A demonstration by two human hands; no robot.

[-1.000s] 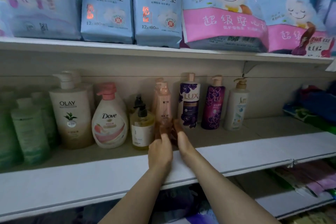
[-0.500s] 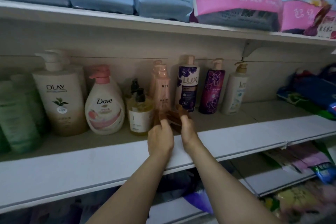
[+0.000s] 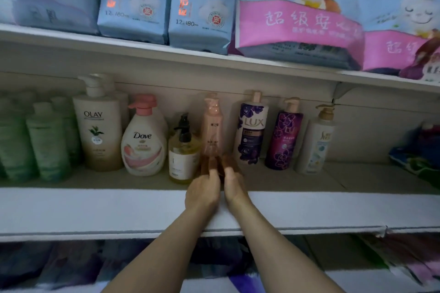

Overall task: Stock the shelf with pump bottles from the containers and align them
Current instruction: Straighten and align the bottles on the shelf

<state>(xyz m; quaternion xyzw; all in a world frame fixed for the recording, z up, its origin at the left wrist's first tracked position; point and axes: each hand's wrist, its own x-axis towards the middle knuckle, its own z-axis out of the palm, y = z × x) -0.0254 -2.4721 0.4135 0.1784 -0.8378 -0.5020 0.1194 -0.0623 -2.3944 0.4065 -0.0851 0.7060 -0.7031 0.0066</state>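
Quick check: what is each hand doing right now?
Left hand: fingers round the base of the pink pump bottle.
Right hand: at the same bottle's base; grip cannot be told.

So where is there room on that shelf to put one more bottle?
Bare shelf lies right of the white gold-pump bottle, up to the blue and green packs. The front strip before the Olay bottle is bare too. From the green bottles to the pink bottle, it is crowded.
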